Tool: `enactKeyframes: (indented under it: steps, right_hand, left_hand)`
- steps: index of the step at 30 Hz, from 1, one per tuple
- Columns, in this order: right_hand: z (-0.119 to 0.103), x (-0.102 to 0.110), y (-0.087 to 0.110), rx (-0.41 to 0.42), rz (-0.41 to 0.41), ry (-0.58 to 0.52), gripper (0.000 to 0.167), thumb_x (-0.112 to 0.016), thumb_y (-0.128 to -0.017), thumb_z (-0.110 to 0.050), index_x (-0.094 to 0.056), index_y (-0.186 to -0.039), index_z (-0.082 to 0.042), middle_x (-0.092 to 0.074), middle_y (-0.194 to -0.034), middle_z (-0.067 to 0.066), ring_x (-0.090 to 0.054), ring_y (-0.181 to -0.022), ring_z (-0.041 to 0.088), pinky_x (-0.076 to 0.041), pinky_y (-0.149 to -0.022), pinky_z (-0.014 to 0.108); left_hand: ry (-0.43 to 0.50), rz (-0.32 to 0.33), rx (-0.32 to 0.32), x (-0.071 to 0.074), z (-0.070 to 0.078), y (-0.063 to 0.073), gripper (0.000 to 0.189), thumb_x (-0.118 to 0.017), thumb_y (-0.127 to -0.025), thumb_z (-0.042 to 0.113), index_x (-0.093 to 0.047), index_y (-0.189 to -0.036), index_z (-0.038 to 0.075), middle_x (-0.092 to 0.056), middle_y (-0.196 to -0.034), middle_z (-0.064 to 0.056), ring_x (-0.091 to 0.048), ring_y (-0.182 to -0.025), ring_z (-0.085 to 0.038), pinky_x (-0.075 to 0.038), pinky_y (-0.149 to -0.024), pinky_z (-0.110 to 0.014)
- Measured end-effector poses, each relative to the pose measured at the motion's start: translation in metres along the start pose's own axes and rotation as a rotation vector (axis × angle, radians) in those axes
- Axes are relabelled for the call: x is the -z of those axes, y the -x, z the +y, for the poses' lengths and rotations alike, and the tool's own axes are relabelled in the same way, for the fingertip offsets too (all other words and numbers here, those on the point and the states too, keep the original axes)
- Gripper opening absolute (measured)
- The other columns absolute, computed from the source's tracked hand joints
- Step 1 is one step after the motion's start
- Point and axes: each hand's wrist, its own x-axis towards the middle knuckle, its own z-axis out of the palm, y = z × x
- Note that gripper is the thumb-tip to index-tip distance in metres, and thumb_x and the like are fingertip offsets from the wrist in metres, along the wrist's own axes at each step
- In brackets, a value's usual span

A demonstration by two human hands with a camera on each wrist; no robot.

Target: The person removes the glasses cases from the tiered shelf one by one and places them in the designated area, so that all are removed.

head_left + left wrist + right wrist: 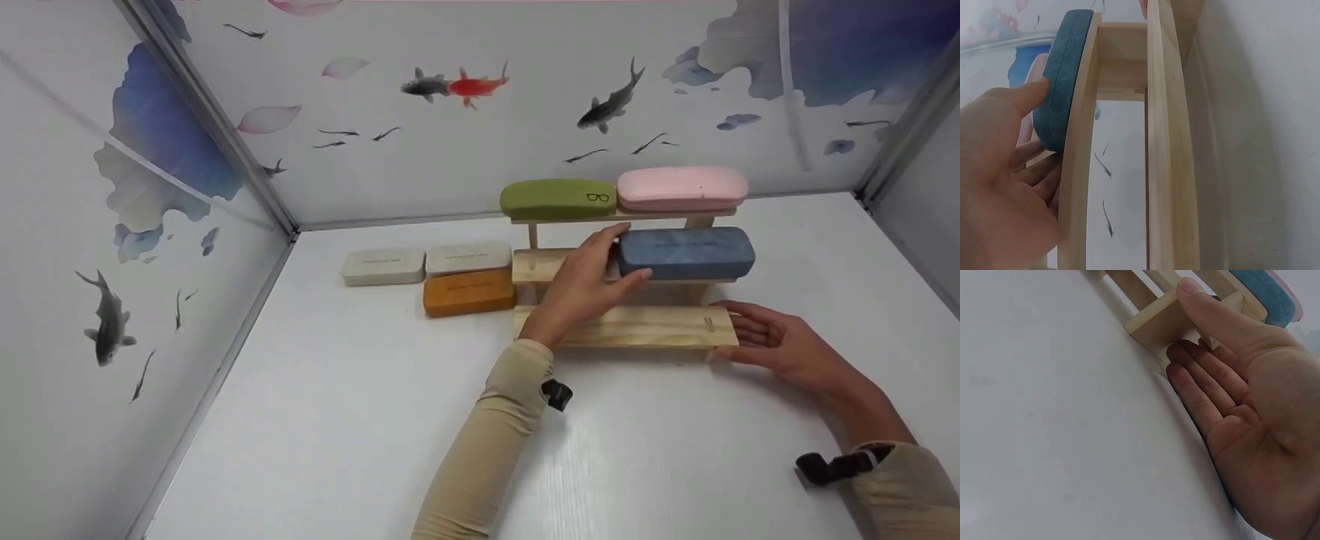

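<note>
**A:** How many glasses cases are there, and where do they sit?

**B:** Six. Three are on a stepped wooden rack: a green case and a pink case side by side on the top step, and a blue case on the right part of the middle step. The bottom step is bare. Three more lie on the table just left of the rack: two cream cases in a row, with an orange case in front of the right-hand one.

**A:** What is the setting?

**B:** A white table enclosed by white panels printed with swimming fish, blue washes and pink petals.

**A:** Where are the hands relative to the blue case?

**B:** The left hand is at the case's left end, thumb and fingers curved around it; the left wrist view shows the thumb pressed against its end. The right hand lies lower, well below the case, at the right end of the bottom step. Its fingers are straight and relaxed on the table, and the thumb rests on the step's end.
</note>
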Motion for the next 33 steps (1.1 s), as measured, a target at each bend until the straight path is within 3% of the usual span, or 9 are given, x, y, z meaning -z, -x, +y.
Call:
enactKeyframes:
  steps: [6, 12, 20, 29, 33]
  right_hand:
    - [0.001, 0.0, 0.0, -0.018, 0.006, 0.001, 0.081, -0.078, -0.102, -0.016, -0.034, -0.168, 0.0, -0.06, -0.146, -0.022, -0.064, -0.127, -0.01, -0.059, -0.098, 0.014]
    - [0.001, 0.001, 0.002, -0.001, -0.007, -0.024, 0.079, -0.075, -0.104, -0.013, -0.032, -0.168, 0.001, -0.059, -0.147, -0.021, -0.063, -0.128, -0.009, -0.06, -0.098, 0.017]
    - [-0.001, 0.0, 0.002, -0.025, 0.002, -0.013, 0.08, -0.076, -0.103, -0.016, -0.032, -0.168, -0.001, -0.059, -0.147, -0.018, -0.064, -0.127, -0.01, -0.06, -0.097, 0.017]
    - [0.0, 0.0, 0.001, -0.02, -0.002, -0.016, 0.08, -0.076, -0.104, -0.015, -0.032, -0.169, -0.001, -0.059, -0.148, -0.018, -0.063, -0.128, -0.01, -0.06, -0.098, 0.017]
    - [0.0, 0.0, 0.002, -0.02, -0.003, -0.007, 0.08, -0.076, -0.104, -0.016, -0.032, -0.169, -0.001, -0.059, -0.148, -0.018, -0.062, -0.128, -0.01, -0.059, -0.098, 0.016]
  left_hand:
    - [-0.056, 0.02, 0.008, -0.007, 0.004, 0.001, 0.083, -0.07, -0.102, 0.058, -0.035, -0.17, 0.024, -0.046, -0.17, 0.001, -0.05, -0.153, -0.019, -0.042, -0.128, -0.035]
    - [-0.099, 0.107, -0.041, -0.014, 0.005, 0.001, 0.074, -0.072, -0.103, 0.054, -0.045, -0.164, 0.023, -0.056, -0.162, 0.002, -0.055, -0.148, -0.016, -0.044, -0.124, -0.036]
    - [-0.005, 0.151, -0.067, -0.016, 0.002, 0.001, 0.074, -0.08, -0.098, 0.047, -0.05, -0.16, 0.022, -0.059, -0.158, 0.002, -0.056, -0.145, -0.012, -0.045, -0.123, -0.028]
    - [0.152, 0.165, -0.119, -0.014, -0.003, 0.004, 0.083, -0.092, -0.089, 0.028, -0.051, -0.16, 0.015, -0.06, -0.15, -0.005, -0.06, -0.129, -0.011, -0.052, -0.107, -0.015]
    - [0.171, 0.164, -0.137, -0.011, -0.005, 0.006, 0.079, -0.094, -0.086, 0.026, -0.057, -0.155, 0.014, -0.061, -0.147, -0.007, -0.061, -0.127, -0.011, -0.054, -0.103, -0.013]
